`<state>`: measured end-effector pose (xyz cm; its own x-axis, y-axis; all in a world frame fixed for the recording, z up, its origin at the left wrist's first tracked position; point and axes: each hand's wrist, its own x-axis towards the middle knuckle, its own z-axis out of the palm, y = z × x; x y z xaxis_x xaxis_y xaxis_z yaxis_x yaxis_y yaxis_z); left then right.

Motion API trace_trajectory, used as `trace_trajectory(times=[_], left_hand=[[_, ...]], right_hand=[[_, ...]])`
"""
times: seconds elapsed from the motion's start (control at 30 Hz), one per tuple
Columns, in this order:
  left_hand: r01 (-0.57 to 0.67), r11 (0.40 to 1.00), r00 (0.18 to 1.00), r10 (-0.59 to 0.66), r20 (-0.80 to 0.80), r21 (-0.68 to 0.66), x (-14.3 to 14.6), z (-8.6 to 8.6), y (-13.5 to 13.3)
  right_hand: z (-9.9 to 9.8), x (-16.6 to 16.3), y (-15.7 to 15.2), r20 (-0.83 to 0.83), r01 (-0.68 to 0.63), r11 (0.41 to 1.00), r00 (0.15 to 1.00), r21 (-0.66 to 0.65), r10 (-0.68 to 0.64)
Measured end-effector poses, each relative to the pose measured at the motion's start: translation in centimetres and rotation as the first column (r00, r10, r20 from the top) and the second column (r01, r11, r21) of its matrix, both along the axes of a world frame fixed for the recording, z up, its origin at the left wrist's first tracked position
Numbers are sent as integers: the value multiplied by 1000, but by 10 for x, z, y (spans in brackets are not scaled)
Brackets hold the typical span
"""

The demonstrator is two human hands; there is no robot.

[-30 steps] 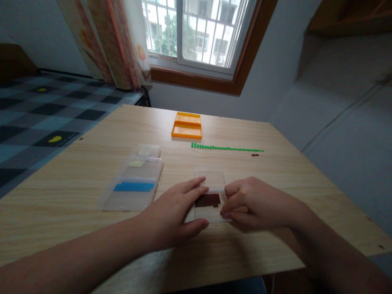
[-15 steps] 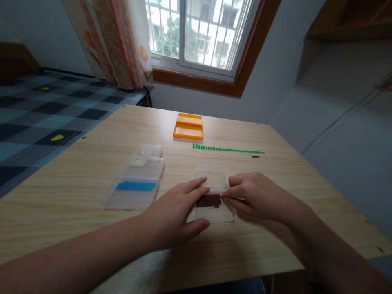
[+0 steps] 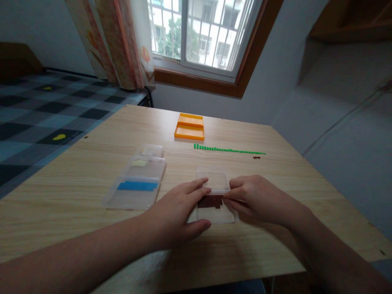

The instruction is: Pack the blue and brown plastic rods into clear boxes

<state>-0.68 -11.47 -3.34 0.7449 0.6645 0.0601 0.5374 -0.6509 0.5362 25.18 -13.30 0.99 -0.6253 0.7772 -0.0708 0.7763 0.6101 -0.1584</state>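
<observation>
A small clear plastic box [image 3: 212, 176] lies opened out on the table in front of me. Dark brown small pieces [image 3: 210, 201] sit packed in rows in its near half. My left hand [image 3: 186, 208] rests along the box's left side, fingers stretched out and thumb spread apart near the front edge. At the right end of the brown rows, the thumb and fingertips of my right hand [image 3: 251, 195] are pinched together. Whatever lies between those fingertips is too small and covered to make out.
Left of the box lie more clear cases, one holding a blue strip of pieces [image 3: 137, 186]. An orange two-part tray [image 3: 189, 132] stands farther back. A long line of green pieces [image 3: 225, 150] stretches rightward, with a few brown pieces [image 3: 256, 157] near its end.
The whole view has shifted slightly. Both hands keep nearly the same places at the box, the right fingertips still at the end of the brown rows.
</observation>
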Motion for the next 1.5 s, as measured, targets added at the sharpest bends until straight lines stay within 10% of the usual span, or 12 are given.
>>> trace_trajectory(times=[0.63, 0.83, 0.97, 1.5], left_hand=[[-16, 1000, 1000, 16, 3, 2, 0, -1, 0], [-13, 1000, 1000, 13, 6, 11, -3, -2, 1], [-12, 1000, 1000, 11, 20, 26, -6, -8, 3], [-19, 1000, 1000, 19, -11, 23, -7, -7, 3]], right_hand=[[3, 27, 12, -274, 46, 984, 962, 173, 4], [-6, 96, 56, -375, 681, 670, 727, 294, -575], [-24, 121, 76, -311, 772, 584, 635, 249, -707], [-53, 108, 92, -123, 751, 604, 648, 266, -752]])
